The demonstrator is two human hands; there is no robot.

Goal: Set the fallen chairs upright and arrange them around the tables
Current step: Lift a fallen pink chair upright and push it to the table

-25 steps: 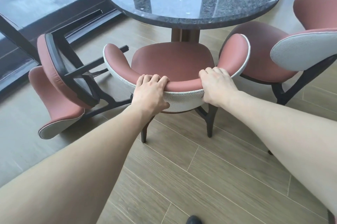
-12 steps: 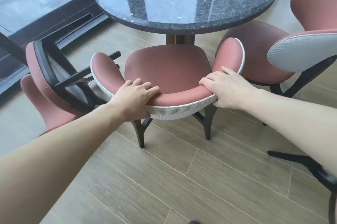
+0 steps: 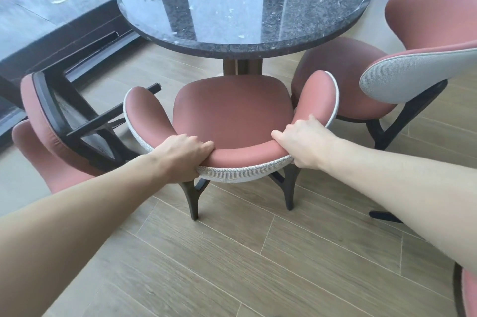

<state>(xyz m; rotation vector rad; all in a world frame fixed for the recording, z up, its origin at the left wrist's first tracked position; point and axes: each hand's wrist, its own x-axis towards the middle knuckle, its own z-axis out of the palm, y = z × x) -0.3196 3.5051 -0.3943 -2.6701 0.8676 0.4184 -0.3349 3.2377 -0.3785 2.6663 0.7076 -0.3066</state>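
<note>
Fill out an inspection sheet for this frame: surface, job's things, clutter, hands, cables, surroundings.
Surface: wood-look plank floor; round dark stone table, nothing seen on top.
Job's things: centre chair upright, facing the table; fallen chair on its side at left, legs out; right chair upright.
Clutter: nothing seen.
Hands: left hand grips the centre chair's backrest; right hand holds its right side.
Cables: nothing seen.
Surroundings: window track at left; another chair's edge bottom right.

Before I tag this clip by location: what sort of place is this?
Probably a café or lounge seating area: a round dark stone table, matching pink upholstered chairs around it, and wood-look flooring beside a large window.
</note>
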